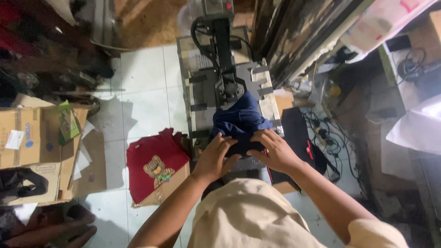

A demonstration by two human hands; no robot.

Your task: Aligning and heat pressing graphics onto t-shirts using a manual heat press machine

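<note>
A dark navy garment (240, 117) lies bunched on the lower plate of a grey heat press (202, 87), under its raised black arm. My left hand (216, 156) presses flat on the garment's near left part, fingers spread. Beside it, my right hand (274, 149) rests on the near right part, fingers also spread. Both hands touch the cloth; neither is closed around it.
A red shirt with a bear print (154, 165) lies on cardboard on the white tiled floor to the left. Cardboard boxes (32, 142) stand at far left. A black bag (298, 138) and tangled cables (328, 138) sit to the right of the press.
</note>
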